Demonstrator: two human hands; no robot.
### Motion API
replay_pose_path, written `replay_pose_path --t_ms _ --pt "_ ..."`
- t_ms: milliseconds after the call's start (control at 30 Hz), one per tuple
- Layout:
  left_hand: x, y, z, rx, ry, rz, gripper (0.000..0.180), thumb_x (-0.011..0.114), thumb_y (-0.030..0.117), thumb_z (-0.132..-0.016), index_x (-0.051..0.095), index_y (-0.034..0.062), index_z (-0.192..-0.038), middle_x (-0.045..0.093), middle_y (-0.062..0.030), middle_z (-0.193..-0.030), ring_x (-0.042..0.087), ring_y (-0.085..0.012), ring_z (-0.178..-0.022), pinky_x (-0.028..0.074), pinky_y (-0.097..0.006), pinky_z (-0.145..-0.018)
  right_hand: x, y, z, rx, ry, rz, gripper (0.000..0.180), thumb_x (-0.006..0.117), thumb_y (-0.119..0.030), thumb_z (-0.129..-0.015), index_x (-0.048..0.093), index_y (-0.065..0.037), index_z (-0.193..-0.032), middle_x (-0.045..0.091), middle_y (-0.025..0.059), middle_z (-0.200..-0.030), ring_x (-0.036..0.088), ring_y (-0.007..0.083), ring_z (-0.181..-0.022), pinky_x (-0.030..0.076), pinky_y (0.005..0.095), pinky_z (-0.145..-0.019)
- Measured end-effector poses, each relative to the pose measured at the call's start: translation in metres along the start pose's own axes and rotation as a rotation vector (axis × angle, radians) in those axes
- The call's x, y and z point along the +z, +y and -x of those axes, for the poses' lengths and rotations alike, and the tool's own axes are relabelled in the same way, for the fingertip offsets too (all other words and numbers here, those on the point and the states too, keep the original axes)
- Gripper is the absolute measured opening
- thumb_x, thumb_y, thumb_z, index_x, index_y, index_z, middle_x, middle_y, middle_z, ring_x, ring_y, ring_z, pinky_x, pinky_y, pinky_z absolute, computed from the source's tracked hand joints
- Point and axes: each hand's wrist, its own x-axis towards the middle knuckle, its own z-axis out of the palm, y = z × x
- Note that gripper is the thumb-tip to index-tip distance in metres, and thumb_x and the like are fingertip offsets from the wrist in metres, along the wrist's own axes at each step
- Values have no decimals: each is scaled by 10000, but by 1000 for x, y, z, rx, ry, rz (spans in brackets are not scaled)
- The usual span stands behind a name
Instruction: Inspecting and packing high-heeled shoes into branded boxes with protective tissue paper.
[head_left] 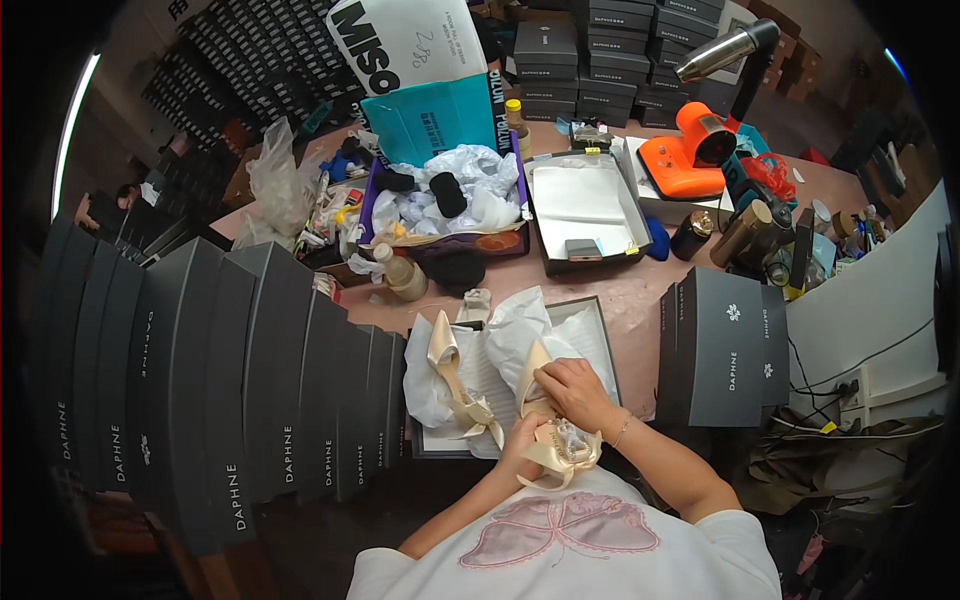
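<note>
A cream pointed-toe shoe (562,461) is held above the near side of an open shoe box (608,345), its toe pointing away from me. My left hand (520,448) grips its middle from the left. Over the front part, my right hand (579,394) closes with bent fingers, which partly hide the upper. A strap and bow hang at the heel end, with clear wrapping inside. The matching cream shoe (446,350) lies to the left on white padding, its bow toward me. Crumpled white tissue paper (512,318) covers part of the box beyond my hands.
Dark shoe boxes (270,340) stand in a row at left, and more boxes (715,345) at right. Behind are a purple bin (440,245) of crumpled paper, an open box lid (585,205), a small bottle (403,275) and an orange device (690,165).
</note>
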Motion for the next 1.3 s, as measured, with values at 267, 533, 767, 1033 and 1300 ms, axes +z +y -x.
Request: replay_pose_path --t_ms 267,533,767,1033,1300 --pt "40 8 14 80 109 -56 164 475 68 -872 536 17 -1016 607 -93 -900 643 -202 -818 544 -369 -761 4 7 6 -39 34 -2 389 598 -179 -728 588 -87 -1106 580 24 -1003 541 194 -990 396 334 -804" --pt "54 10 15 127 197 -176 377 483 23 -835 382 55 -1197 530 -111 -1075 609 -216 -932 538 -385 -807 16 7 13 127 -40 -108 358 665 -171 -717 589 -112 -1062 575 21 -1033 530 207 -985 376 357 -810" --pt "45 0 20 264 78 -362 582 476 -42 -806 257 114 -1322 456 -112 -1196 553 -215 -1050 522 -379 -865 -22 -11 13 247 -202 -286 392 703 -170 -723 582 -95 -1088 559 84 -1071 493 276 -1038 373 389 -841" --pt "45 4 21 234 71 -434 638 522 -4 -797 214 127 -1341 406 -95 -1239 502 -193 -1091 493 -347 -859 -15 -8 15 364 -177 -440 458 716 -135 -727 543 -43 -1141 545 153 -1120 548 313 -998 435 394 -854" --pt "37 -4 21 399 64 -583 585 561 46 -824 238 77 -1310 439 -104 -1161 515 -159 -1016 483 -299 -820 -16 -24 18 589 -113 -656 484 746 -216 -757 549 9 -1136 547 182 -1086 588 316 -944 477 380 -834"
